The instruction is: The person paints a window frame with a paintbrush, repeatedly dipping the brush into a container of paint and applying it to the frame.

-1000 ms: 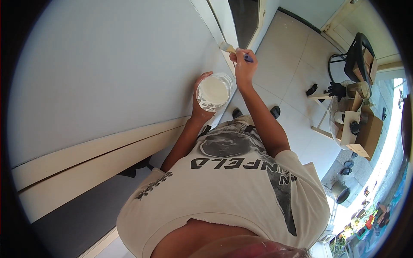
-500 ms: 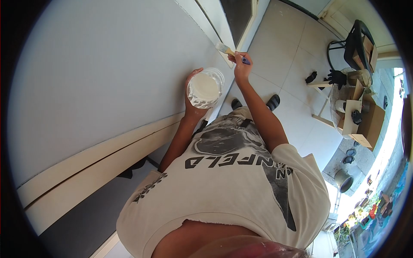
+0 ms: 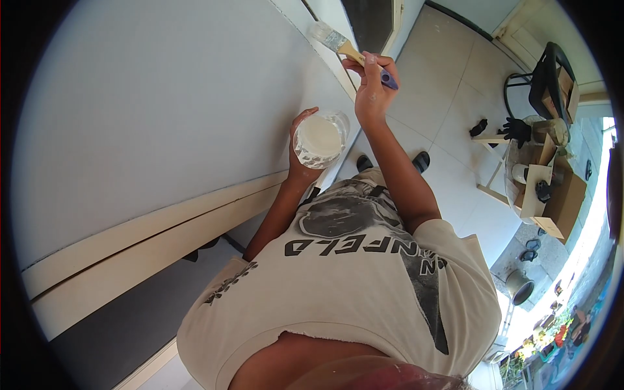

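My left hand [image 3: 301,170] is wrapped around a clear plastic tub [image 3: 316,160] of white paint [image 3: 322,135], its inner wall smeared with paint. In my right hand [image 3: 377,84] is a paintbrush [image 3: 351,52] with a wooden handle that is purple at the end. Its whitened bristles point up and left, close in front of the pale wall [image 3: 175,104] near the edge of the cream door frame [image 3: 333,71]. I cannot tell whether the bristles touch the surface. The tub is below and left of the brush, apart from it.
Cream trim [image 3: 156,224] runs along the wall at lower left. A black chair [image 3: 552,81] stands at upper right. Below it, a wooden stand [image 3: 497,192] bears a cardboard box [image 3: 564,201] and a black glove [image 3: 518,131]. A metal pot [image 3: 520,286] sits on the floor farther down.
My right hand has moved up and slightly right, and the brush now appears larger and higher. The tub in my left hand has shifted a little right. The view has also shifted slightly.
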The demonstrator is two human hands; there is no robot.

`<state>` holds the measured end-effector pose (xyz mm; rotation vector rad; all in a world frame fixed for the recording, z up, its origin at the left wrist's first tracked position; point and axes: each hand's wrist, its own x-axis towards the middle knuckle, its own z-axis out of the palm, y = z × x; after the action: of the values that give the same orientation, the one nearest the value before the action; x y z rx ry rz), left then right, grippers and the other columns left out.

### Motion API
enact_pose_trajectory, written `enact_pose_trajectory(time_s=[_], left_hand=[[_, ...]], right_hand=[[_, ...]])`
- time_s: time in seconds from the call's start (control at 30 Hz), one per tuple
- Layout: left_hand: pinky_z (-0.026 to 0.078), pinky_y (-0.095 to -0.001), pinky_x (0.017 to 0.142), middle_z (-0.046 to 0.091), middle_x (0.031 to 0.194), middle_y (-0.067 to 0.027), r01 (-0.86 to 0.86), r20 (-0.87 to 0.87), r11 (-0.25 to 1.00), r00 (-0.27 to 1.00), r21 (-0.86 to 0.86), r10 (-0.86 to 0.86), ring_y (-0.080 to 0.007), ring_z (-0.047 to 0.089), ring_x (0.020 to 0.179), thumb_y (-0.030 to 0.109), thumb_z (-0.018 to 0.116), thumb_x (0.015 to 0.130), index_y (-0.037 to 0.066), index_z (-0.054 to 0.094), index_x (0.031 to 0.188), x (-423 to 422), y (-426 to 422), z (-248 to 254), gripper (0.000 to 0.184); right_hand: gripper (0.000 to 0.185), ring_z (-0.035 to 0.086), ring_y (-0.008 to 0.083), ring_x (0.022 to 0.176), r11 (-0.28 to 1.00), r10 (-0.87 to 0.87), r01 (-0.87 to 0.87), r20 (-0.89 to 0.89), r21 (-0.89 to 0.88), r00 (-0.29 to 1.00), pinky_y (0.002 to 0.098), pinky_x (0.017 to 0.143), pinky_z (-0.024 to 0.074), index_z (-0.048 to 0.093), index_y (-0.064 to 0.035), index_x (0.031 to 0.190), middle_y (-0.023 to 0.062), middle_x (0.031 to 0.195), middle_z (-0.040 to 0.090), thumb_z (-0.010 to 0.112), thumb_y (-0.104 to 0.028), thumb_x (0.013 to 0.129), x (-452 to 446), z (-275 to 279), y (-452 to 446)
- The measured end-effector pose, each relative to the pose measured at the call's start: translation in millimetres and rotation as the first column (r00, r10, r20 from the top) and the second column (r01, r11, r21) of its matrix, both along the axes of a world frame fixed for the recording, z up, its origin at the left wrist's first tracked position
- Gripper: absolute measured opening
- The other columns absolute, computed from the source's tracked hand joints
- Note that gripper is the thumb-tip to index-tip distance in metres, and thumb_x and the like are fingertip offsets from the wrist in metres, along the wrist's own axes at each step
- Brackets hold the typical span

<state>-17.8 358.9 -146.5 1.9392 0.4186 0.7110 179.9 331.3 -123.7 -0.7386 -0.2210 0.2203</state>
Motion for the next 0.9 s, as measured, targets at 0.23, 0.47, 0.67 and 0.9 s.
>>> enact_pose_trajectory(time_s=[0.23,0.47,0.67,0.9], left_hand=[[0.039,-0.0443,0.118,0.045,0.150,-0.0193,-0.050,0.082,0.999,0.995,0.007,0.050,-0.0324,0.046,0.141,0.007,0.096,0.066,0.008,0.036,0.151,5,-5,0,0.104],[0.044,-0.0445,0.114,0.047,0.148,-0.0165,-0.175,0.055,0.981,0.984,0.084,0.171,-0.0300,0.049,0.136,0.014,0.097,0.066,0.005,0.036,0.148,12,-17,19,0.103],[0.044,-0.0437,0.114,0.047,0.149,-0.0163,-0.300,0.110,0.951,0.950,0.074,0.291,-0.0303,0.051,0.135,0.014,0.097,0.066,0.005,0.035,0.148,26,-29,30,0.102],[0.043,-0.0425,0.114,0.049,0.147,-0.0146,-0.483,0.124,0.868,0.874,0.116,0.470,-0.0282,0.053,0.133,0.011,0.096,0.068,0.004,0.036,0.147,38,-55,57,0.099]], right_hand=[[0.017,0.074,0.0217,0.072,0.916,-0.079,0.028,-0.111,-0.400,0.991,0.0357,0.073,0.0626,0.061,0.0040,0.094,0.0176,0.084,0.073,0.064,-0.011,0.102,-1,-134,3],[0.014,0.073,0.0177,0.074,0.983,0.089,-0.081,0.038,-0.163,0.995,0.0313,0.077,0.0594,0.059,0.0020,0.093,0.0125,0.084,0.070,0.065,-0.008,0.101,3,63,11],[0.007,0.073,0.0192,0.084,0.991,0.085,-0.115,0.340,0.071,0.936,0.0314,0.081,0.0586,0.056,0.0034,0.101,0.0138,0.097,0.068,0.062,-0.001,0.102,8,105,31],[0.009,0.071,0.0154,0.085,0.936,0.218,-0.134,0.240,-0.324,0.946,0.0284,0.078,0.0568,0.060,0.0023,0.099,0.0108,0.092,0.069,0.064,-0.005,0.103,6,-41,13]])
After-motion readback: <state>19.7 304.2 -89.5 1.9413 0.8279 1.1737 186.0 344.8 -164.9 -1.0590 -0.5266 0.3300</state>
